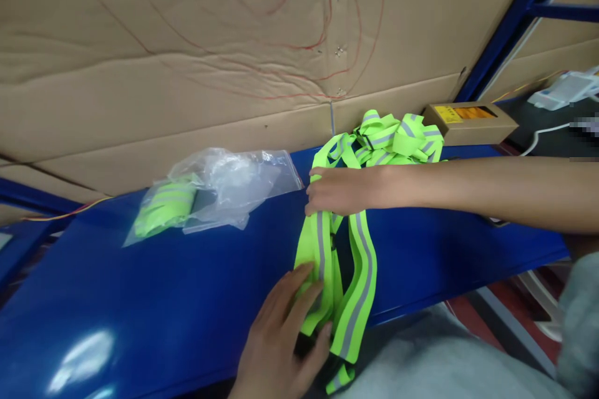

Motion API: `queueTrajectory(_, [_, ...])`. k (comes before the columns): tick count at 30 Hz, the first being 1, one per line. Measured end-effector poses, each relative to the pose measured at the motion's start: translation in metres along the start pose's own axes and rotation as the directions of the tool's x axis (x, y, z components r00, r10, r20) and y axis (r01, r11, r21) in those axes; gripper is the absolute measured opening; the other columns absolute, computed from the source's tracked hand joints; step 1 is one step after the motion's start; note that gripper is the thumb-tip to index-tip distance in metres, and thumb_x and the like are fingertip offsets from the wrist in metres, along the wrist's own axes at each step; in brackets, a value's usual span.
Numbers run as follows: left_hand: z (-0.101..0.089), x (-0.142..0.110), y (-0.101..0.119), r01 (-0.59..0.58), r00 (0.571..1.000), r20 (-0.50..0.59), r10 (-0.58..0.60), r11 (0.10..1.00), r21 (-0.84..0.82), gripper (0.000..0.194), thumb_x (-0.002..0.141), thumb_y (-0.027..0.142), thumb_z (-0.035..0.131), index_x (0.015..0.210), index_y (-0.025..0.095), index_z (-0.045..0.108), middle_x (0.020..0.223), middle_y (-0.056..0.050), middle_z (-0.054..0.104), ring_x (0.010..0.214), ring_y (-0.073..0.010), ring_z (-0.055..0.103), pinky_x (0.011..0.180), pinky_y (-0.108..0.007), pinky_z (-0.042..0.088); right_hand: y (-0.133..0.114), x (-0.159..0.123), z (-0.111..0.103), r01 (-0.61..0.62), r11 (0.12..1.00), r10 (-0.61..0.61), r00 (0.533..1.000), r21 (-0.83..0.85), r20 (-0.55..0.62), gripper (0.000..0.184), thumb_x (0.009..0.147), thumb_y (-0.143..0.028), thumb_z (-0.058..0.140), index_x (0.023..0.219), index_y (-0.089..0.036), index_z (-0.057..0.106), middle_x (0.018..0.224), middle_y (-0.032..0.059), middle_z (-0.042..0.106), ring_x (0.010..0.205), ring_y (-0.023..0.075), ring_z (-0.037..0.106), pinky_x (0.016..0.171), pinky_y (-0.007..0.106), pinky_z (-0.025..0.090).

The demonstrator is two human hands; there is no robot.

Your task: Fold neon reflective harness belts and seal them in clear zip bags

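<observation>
A neon yellow-green reflective strap vest (358, 280) with grey stripes lies across the blue table (163, 299) and hangs over its near edge. My right hand (339, 190) reaches in from the right, fingers curled down and closed on the straps at the table's middle. Flat on the lower part of the same straps rests my left hand (281, 336), fingers stretched out, thumb under a strap end near the table's edge. Behind my right hand sits a pile of more folded straps (397, 137).
A clear zip bag (229, 187) with a folded neon strap (163, 209) inside lies at the left. A small brown box (470, 121) with a yellow label stands at the back right. Cardboard sheets (187, 43) wall the back. White cables and a device (566, 90) lie far right.
</observation>
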State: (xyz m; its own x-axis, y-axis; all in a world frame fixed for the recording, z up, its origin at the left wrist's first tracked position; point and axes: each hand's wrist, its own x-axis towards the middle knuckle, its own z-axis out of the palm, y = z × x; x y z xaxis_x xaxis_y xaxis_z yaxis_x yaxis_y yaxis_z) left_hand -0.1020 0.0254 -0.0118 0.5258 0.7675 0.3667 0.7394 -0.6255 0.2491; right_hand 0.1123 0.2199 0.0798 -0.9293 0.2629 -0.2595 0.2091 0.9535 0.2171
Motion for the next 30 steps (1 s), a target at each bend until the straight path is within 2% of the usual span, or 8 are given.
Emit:
queueTrajectory(4, [0.003,0.000,0.001,0.051,0.999,-0.011,-0.051,0.998,-0.022,0.042,0.098,0.034,0.059,0.137,0.022,0.056,0.146,-0.012,0.060,0.131,-0.0263,0.062,0.099,-0.041,0.062,-0.001,-0.005,0.005,-0.035,0.993,0.027,0.997,-0.117,-0.070,0.031,0.092,-0.001,0.049,0.100,-0.017,0.074,0.100,0.0085,0.075,0.099,0.0263,0.070,0.095,0.042,0.045])
queueTrajectory(9, [0.003,0.002,0.002,0.035,0.999,-0.004,-0.035,0.999,-0.012,0.038,0.097,0.032,0.060,0.133,0.022,0.059,0.143,-0.011,0.062,0.129,-0.0277,0.062,0.100,-0.044,0.060,-0.007,-0.025,0.019,-0.091,0.993,0.094,0.995,0.072,-0.035,0.033,0.095,-0.011,0.059,0.128,-0.008,0.066,0.136,0.0190,0.065,0.131,0.0305,0.060,0.109,0.043,0.045])
queueTrajectory(11, [0.002,0.002,0.001,0.032,0.999,-0.005,-0.032,0.999,-0.019,0.038,0.097,0.031,0.060,0.133,0.021,0.059,0.143,-0.012,0.062,0.130,-0.0286,0.061,0.102,-0.045,0.059,-0.016,-0.042,0.013,-0.099,0.974,0.118,0.990,0.206,-0.081,0.063,0.090,-0.029,0.075,0.146,-0.009,0.054,0.157,0.0228,0.047,0.149,0.0373,0.041,0.120,0.052,0.035])
queueTrajectory(13, [0.002,0.001,0.001,0.041,0.999,-0.001,-0.041,0.999,-0.031,0.038,0.097,0.030,0.060,0.134,0.021,0.058,0.143,-0.012,0.061,0.132,-0.0294,0.059,0.103,-0.046,0.058,-0.033,-0.059,0.003,-0.062,0.938,0.133,0.973,0.341,-0.188,0.085,0.090,-0.047,0.075,0.159,-0.013,0.039,0.166,0.0209,0.034,0.156,0.0371,0.029,0.125,0.056,0.027])
queueTrajectory(16, [0.002,0.001,0.002,0.057,0.998,0.013,-0.056,0.996,-0.066,0.041,0.096,0.033,0.061,0.135,0.021,0.057,0.138,-0.013,0.064,0.130,-0.0303,0.060,0.103,-0.047,0.058,-0.072,-0.068,0.000,0.072,0.873,0.120,0.927,0.483,-0.355,0.074,0.100,-0.054,0.058,0.160,-0.017,0.036,0.168,0.0126,0.033,0.157,0.0242,0.027,0.129,0.042,0.024])
queueTrajectory(20, [0.003,-0.001,0.003,0.091,0.996,0.032,-0.088,0.992,-0.090,0.042,0.097,0.033,0.062,0.137,0.023,0.055,0.135,-0.012,0.065,0.131,-0.0301,0.059,0.106,-0.047,0.055,-0.106,-0.045,0.042,0.096,0.902,0.132,0.867,0.421,-0.480,0.064,0.107,-0.049,0.046,0.159,-0.012,0.038,0.167,0.0135,0.035,0.158,0.0242,0.026,0.132,0.048,0.014])
queueTrajectory(26, [-0.005,-0.013,0.002,0.151,0.985,0.112,-0.130,0.967,-0.205,0.076,0.099,0.043,0.060,0.161,0.023,0.022,0.159,-0.018,0.044,0.146,-0.0326,0.047,0.111,-0.052,0.053,-0.076,-0.010,0.088,0.142,0.878,0.081,0.897,0.457,-0.434,0.056,0.108,-0.046,0.045,0.152,-0.012,0.051,0.160,0.0173,0.047,0.152,0.0282,0.039,0.128,0.048,0.027])
queueTrajectory(30, [-0.019,-0.024,0.003,0.100,0.977,0.197,-0.077,0.989,-0.108,0.090,0.084,0.068,0.069,0.157,0.029,0.034,0.165,-0.020,0.033,0.148,-0.0418,0.042,0.101,-0.058,0.059,-0.063,-0.003,0.086,0.228,0.883,-0.016,0.889,0.411,-0.458,0.056,0.107,-0.045,0.047,0.154,-0.014,0.049,0.161,0.0185,0.044,0.151,0.0288,0.040,0.126,0.049,0.031])
